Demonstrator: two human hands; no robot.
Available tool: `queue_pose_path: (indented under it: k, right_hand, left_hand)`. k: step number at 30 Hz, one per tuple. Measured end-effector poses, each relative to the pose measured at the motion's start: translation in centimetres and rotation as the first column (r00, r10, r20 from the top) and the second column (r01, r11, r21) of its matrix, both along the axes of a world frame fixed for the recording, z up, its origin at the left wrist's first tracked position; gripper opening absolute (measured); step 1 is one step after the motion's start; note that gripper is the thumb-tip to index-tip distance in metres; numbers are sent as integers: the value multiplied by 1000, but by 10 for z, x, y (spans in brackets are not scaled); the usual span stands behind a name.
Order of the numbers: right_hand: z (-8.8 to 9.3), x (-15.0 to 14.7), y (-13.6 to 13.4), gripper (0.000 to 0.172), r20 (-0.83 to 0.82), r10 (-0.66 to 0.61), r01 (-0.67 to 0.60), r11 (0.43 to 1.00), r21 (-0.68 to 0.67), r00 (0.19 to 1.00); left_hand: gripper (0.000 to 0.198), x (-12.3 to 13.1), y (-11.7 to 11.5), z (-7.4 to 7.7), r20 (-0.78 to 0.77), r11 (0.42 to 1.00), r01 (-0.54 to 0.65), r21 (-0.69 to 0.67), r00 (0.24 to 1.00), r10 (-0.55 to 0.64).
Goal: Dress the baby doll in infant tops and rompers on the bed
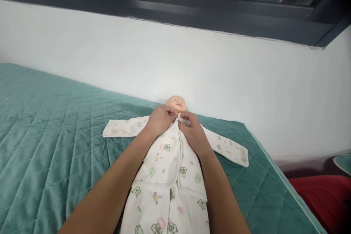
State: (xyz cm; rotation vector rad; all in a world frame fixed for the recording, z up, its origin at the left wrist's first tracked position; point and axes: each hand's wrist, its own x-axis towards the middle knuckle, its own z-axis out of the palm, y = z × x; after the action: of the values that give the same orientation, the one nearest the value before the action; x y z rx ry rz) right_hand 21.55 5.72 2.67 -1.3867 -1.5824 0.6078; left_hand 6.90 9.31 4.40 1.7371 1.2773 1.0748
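A baby doll (176, 101) lies on its back, its head towards the wall. It wears a white printed baby jacket (161, 161) with long sleeves spread out to both sides, over matching printed trousers (148, 208). At the neck, my left hand (162, 119) pinches the left front edge of the jacket. My right hand (192, 128) grips the opposite edge at the collar, close beside the left fingers. Below the hands, the two front edges run down the chest, and a small round button (177, 142) shows there. My fingers partly cover the collar.
A green quilted cover (82, 161) lies under the doll, its piped edge (274, 164) sloping down at the right. Behind stands a white wall (164, 58) below a dark window frame (205, 11). Something red (323, 197) sits beyond the right edge.
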Motion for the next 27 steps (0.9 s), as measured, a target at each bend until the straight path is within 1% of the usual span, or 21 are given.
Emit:
queue_pose_path:
  k: [3,6,8,10,12,14,20,23,25,27]
  right_hand:
    - [1,0,-1,29,-9,-17,17,1000,-26,1000]
    - [3,-1,-2,27,0,-20,20,998,-54,1000]
    - [5,-2,-4,26,-1,-21,21,998,-63,1000]
    - [6,-3,-4,24,-7,-23,23,998,-61,1000]
    - [6,-3,-4,24,-13,-16,15,998,-58,1000]
    - [5,-2,-4,24,-21,-2,1,998,-61,1000]
    - [2,-1,-2,20,-60,20,-22,999,-34,998]
    - [2,-1,-3,21,-70,18,-21,998,-52,997]
    - [3,0,-3,22,-65,10,-14,998,-63,998]
    - [3,1,-3,23,-61,3,-6,998,-56,998]
  left_hand:
    - [10,0,-1,0,28,1000,14,-8,999,-14]
    - [10,0,-2,0,7,1000,-7,-20,1000,7]
    - [17,0,-3,1,-30,1000,-10,21,999,11]
    - [28,0,-3,1,-70,996,25,88,997,-19]
    - [35,0,-3,2,-100,988,69,138,993,-55]
    - [33,0,-4,2,-135,985,75,154,989,-54]
    - [23,0,-4,0,-241,981,45,190,970,2]
    - [18,-2,-5,2,-276,981,33,191,961,21]
    - [15,-6,-6,4,-309,979,47,196,951,16]
    - [15,-10,-8,7,-342,976,87,199,940,-14]
